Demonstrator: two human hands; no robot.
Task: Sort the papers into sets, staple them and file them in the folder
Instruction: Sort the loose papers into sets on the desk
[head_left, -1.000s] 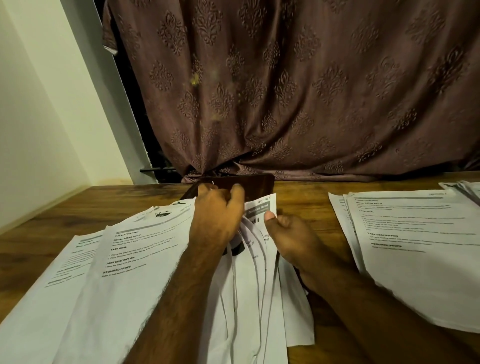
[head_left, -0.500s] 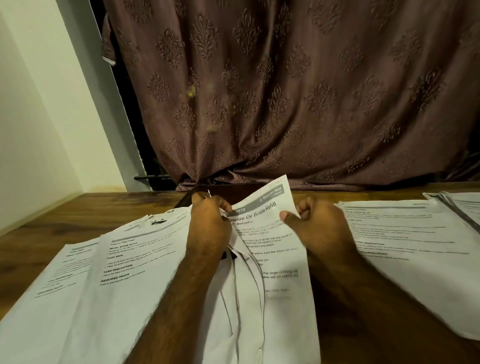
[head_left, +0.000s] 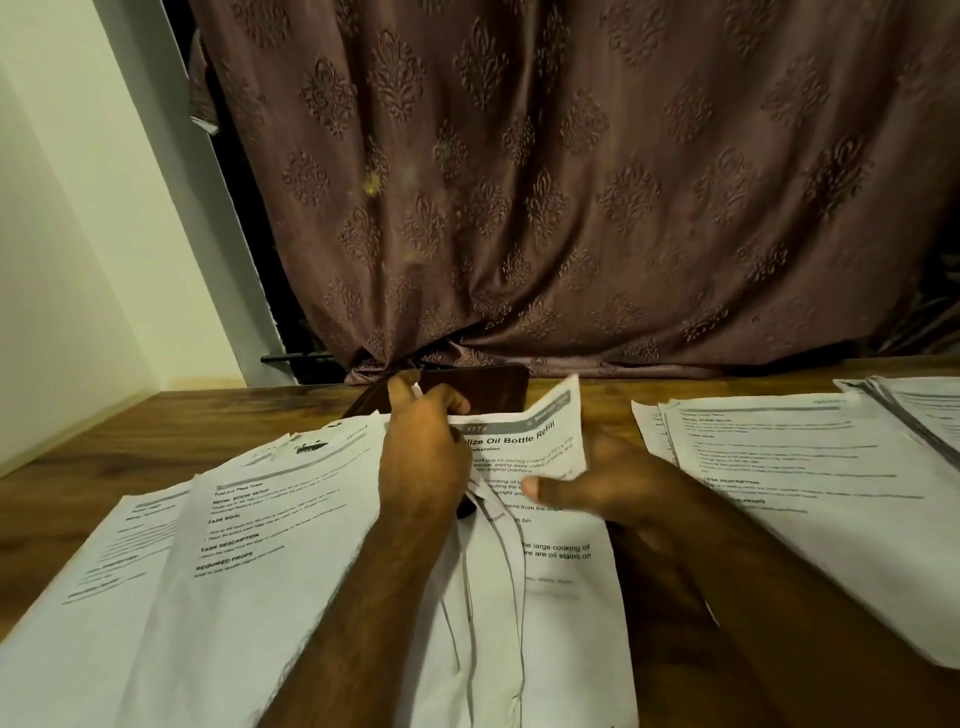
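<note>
Left hand (head_left: 423, 452) grips fanned sheets (head_left: 488, 613) at top, bench (head_left: 104, 447) centre | right hand (head_left: 618, 491) pinches front sheet (head_left: 561, 571), thumb on top | paper stacks: left edge (head_left: 234, 545), right edge (head_left: 805, 493) | folder (head_left: 488, 387): far edge

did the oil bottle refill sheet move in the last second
Yes. The oil bottle refill sheet swung right: its top corner now lies past the dark folder's right edge.

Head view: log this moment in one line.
phase: sorting | left hand: grips paper stack top | right hand: pinches Oil Bottle Refill sheet
</note>
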